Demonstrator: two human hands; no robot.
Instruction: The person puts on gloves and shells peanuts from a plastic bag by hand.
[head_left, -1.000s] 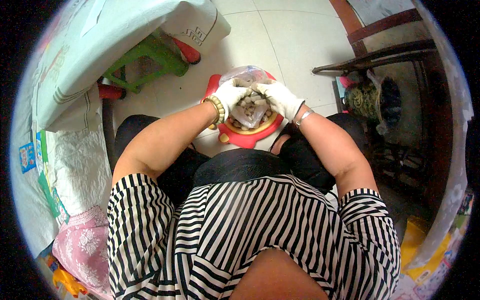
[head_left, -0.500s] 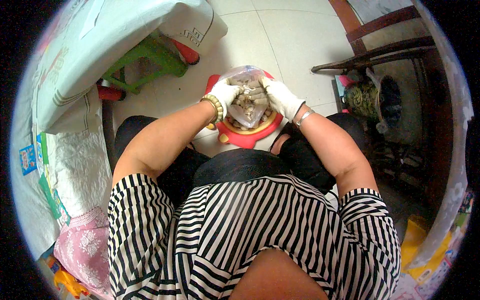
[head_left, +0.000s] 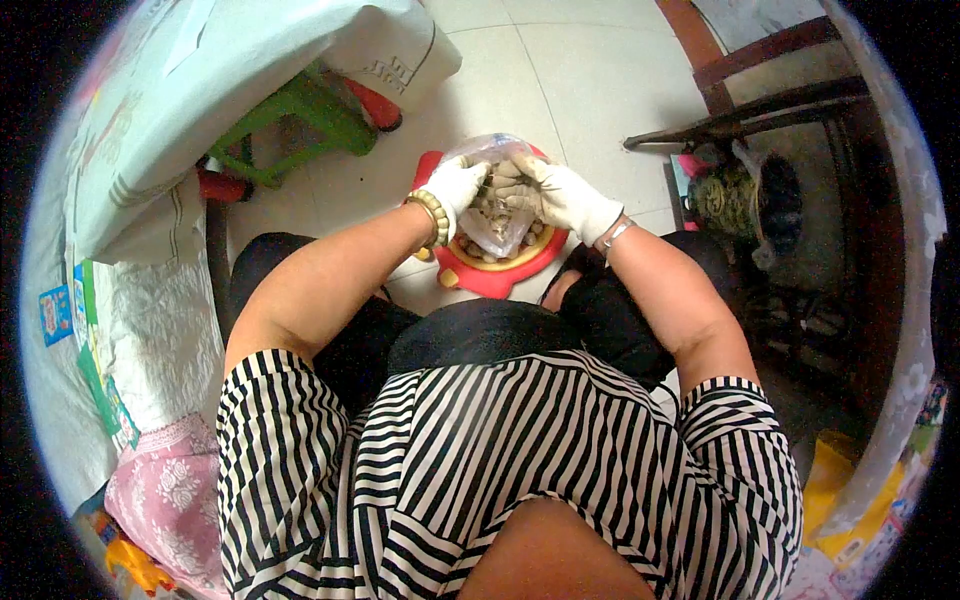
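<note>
A clear plastic bag point(head_left: 500, 238) with small pale bits in it sits over a round red-and-yellow holder point(head_left: 470, 280) on the floor. Round brownish pieces point(head_left: 538, 238), like small nuts, show around the bag inside the yellow ring. My left hand point(head_left: 457, 188), in a white glove, is at the bag's left side with its fingers pinched together. Across from it, my gloved right hand point(head_left: 560, 195) has its greyish fingers curled in over the bag. Whatever lies between the fingers of either hand is too small or hidden to name.
A green stool point(head_left: 300, 125) with red feet stands at the upper left, beside a table covered in pale cloth point(head_left: 190, 130). Dark wooden furniture point(head_left: 760, 125) and a bin-like container point(head_left: 780, 195) are on the right. Pale floor tiles point(head_left: 570, 70) lie ahead.
My right hand has shifted slightly right and turned, moving a little away from my left hand. My left hand and the bag stay nearly in place.
</note>
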